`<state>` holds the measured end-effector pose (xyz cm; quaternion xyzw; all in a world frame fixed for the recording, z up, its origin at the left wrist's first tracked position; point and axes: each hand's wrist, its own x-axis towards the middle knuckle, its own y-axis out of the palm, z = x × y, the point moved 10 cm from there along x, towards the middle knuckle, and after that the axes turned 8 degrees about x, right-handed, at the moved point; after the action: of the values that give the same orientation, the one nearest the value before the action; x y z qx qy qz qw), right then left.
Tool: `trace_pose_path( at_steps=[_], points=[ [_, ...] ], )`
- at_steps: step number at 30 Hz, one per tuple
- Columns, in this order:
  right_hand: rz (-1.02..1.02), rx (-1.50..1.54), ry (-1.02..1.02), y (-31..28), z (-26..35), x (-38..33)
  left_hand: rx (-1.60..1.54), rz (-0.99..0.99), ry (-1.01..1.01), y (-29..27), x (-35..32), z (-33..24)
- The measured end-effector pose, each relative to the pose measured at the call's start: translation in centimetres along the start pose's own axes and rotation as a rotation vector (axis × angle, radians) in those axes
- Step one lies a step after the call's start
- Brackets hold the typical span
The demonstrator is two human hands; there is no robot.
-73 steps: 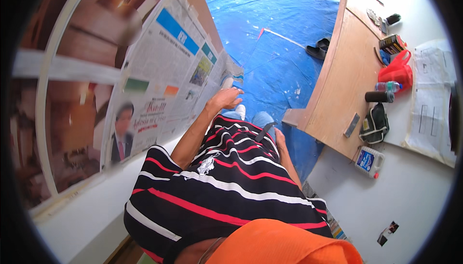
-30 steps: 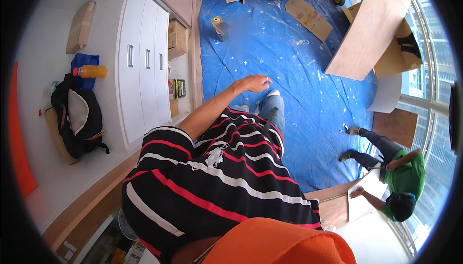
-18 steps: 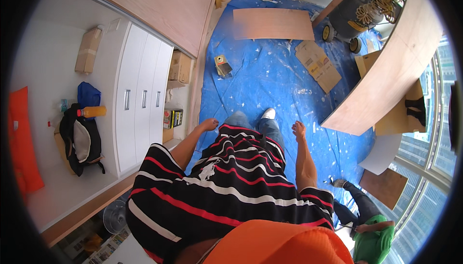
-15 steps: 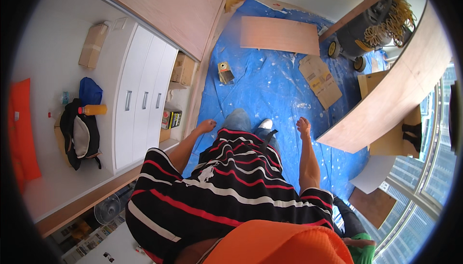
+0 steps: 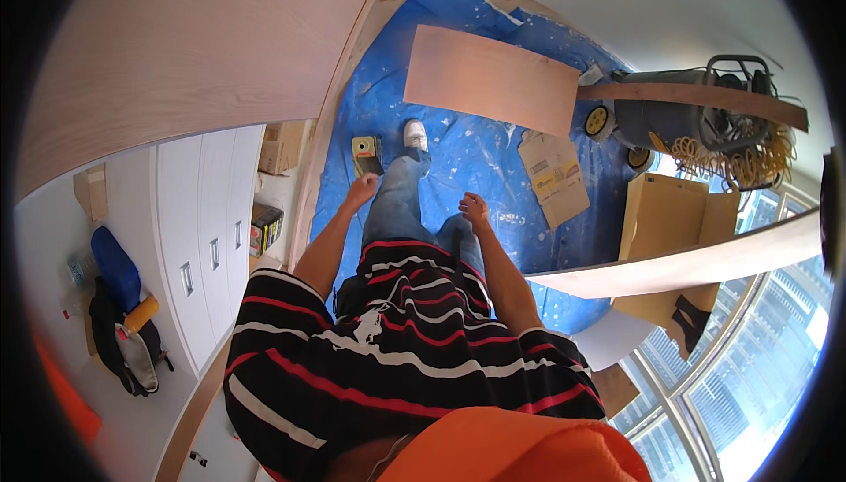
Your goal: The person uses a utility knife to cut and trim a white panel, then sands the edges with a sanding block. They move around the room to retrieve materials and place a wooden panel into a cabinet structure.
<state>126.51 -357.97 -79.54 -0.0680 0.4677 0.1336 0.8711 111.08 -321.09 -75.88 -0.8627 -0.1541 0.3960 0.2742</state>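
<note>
My left hand (image 5: 362, 190) hangs beside my left thigh with loosely bent fingers and nothing seen in it. In this view it is nearest to a small yellow-and-dark container (image 5: 364, 149) on the floor, apart from it. My right hand (image 5: 474, 209) is held in front of my right thigh, fingers partly bent and empty. My left leg in blue jeans (image 5: 393, 198) is stretched forward, its white shoe (image 5: 415, 135) on the blue sheeting (image 5: 476, 156). A flat wooden panel (image 5: 493, 79) lies ahead, with a flattened cardboard piece (image 5: 554, 179) near its right end.
On the right stand a wheeled grey machine (image 5: 665, 112) with a coiled yellow hose (image 5: 723, 160), a long plank (image 5: 696, 101), a pale board (image 5: 687, 268) and windows (image 5: 749, 350). White cabinets (image 5: 204, 209) and a large wooden panel (image 5: 194, 50) line the left.
I have moved forward, with my left leg now stretched ahead. My right hand has swung inward toward my body, and my left hand now appears close to the yellow-and-dark container.
</note>
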Motion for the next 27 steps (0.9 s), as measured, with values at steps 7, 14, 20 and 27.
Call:
trace_pose_path(
  at_steps=[7,14,20,27],
  points=[
    [0.138,-0.370,-0.198,9.4,13.0,9.3,-0.304,0.085,0.062,-4.2,18.1,-11.9],
    [0.028,0.234,0.119,7.1,17.1,24.9,-0.116,0.078,0.074,0.0,31.3,-13.4],
    [-0.334,0.587,0.397,1.3,10.9,34.5,-0.075,-0.167,-0.062,4.4,42.9,-8.1],
    [-0.031,0.607,0.153,-1.3,6.9,43.3,-0.465,-0.075,-0.268,9.9,50.2,-6.6]
  ],
)
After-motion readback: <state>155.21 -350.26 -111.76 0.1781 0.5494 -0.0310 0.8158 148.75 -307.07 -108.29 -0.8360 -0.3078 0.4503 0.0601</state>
